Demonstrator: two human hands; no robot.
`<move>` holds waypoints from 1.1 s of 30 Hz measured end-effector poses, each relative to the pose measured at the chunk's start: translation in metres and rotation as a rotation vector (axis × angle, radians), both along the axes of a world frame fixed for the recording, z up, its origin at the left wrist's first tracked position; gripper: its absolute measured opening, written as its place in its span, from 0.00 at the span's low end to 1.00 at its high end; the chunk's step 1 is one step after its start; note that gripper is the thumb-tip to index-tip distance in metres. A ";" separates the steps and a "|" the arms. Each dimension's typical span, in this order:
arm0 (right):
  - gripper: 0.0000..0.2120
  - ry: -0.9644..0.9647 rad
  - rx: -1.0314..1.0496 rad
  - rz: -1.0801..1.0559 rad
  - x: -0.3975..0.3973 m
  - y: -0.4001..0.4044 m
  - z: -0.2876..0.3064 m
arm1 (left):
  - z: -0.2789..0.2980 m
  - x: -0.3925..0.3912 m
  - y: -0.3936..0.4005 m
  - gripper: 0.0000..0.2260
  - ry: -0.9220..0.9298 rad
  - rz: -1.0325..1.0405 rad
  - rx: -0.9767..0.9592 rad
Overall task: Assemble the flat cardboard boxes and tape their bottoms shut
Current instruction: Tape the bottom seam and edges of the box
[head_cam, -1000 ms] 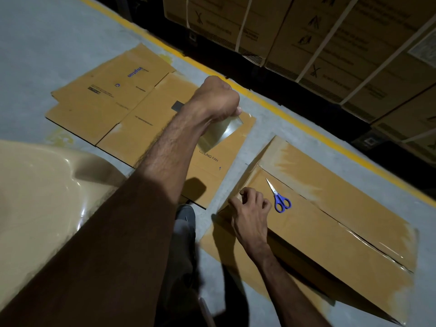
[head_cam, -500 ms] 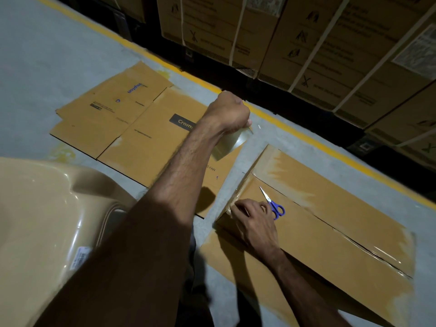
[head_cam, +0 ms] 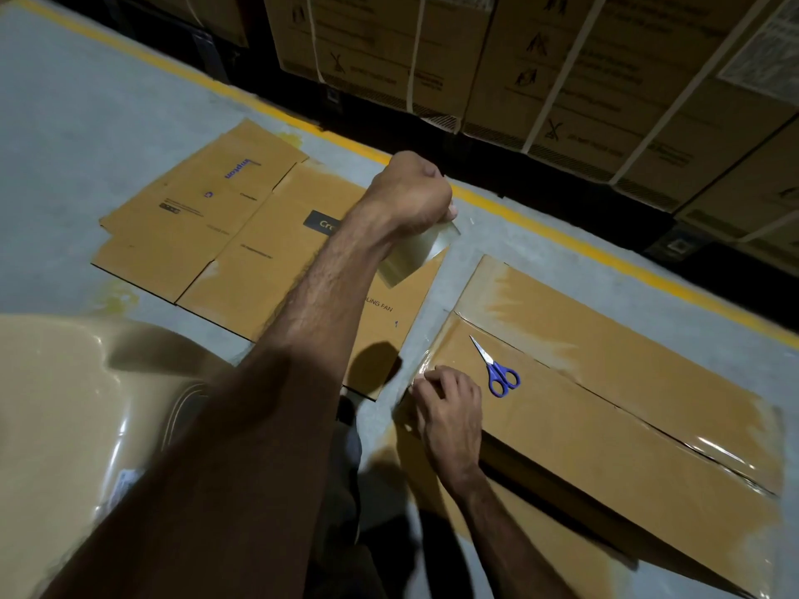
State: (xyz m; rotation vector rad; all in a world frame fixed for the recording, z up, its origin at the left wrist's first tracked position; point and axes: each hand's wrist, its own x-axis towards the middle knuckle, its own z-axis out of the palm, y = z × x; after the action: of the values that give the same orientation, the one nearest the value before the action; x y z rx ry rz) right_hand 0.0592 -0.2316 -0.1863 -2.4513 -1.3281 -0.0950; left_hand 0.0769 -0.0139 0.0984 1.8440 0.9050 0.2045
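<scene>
My left hand (head_cam: 410, 196) is raised over the floor, fisted on a glossy strip of tape (head_cam: 413, 255) that hangs below it. An assembled cardboard box (head_cam: 627, 425) lies at the right, its flaps closed, with shiny tape along the seam and ends. My right hand (head_cam: 449, 408) grips the box's near-left corner, fingers bent over the taped edge. Blue-handled scissors (head_cam: 497, 369) lie on the box just beyond that hand. Flat cardboard boxes (head_cam: 225, 227) lie on the floor under my left arm.
A large glossy tan surface (head_cam: 65, 404) fills the lower left, close to the camera. Strapped cartons (head_cam: 540, 71) are stacked along the back, behind a yellow floor line (head_cam: 562, 235). Grey concrete floor (head_cam: 86, 101) stretches to the left.
My left hand stays raised with the tape strip. My right hand has slid slightly back from the scissors along the box corner. The view has shifted a little.
</scene>
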 end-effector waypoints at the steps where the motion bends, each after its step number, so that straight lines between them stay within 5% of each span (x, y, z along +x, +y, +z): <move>1: 0.19 -0.008 -0.032 0.016 0.002 0.000 0.002 | 0.000 0.002 0.000 0.04 -0.004 -0.001 0.000; 7: 0.13 -0.120 -0.123 -0.011 0.012 0.013 0.022 | 0.002 0.016 -0.009 0.06 -0.029 -0.009 0.003; 12: 0.16 -0.034 -0.158 -0.050 0.008 0.027 0.028 | 0.003 0.026 -0.017 0.05 -0.018 -0.019 -0.008; 23: 0.18 -0.097 -0.221 0.542 0.071 0.014 0.035 | 0.010 0.023 -0.015 0.06 0.033 -0.006 0.042; 29: 0.28 -0.062 -0.384 0.613 0.085 0.033 0.041 | 0.009 0.038 -0.018 0.07 0.010 -0.006 0.016; 33: 0.27 0.082 -0.216 0.490 0.103 0.042 0.057 | 0.006 0.042 -0.016 0.10 0.001 -0.004 0.006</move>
State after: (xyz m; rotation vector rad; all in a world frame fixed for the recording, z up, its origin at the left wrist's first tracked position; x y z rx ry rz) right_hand 0.1622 -0.1899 -0.1296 -2.1834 -1.9401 0.2803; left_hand 0.1190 -0.0301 0.1042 1.8514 0.9024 0.2046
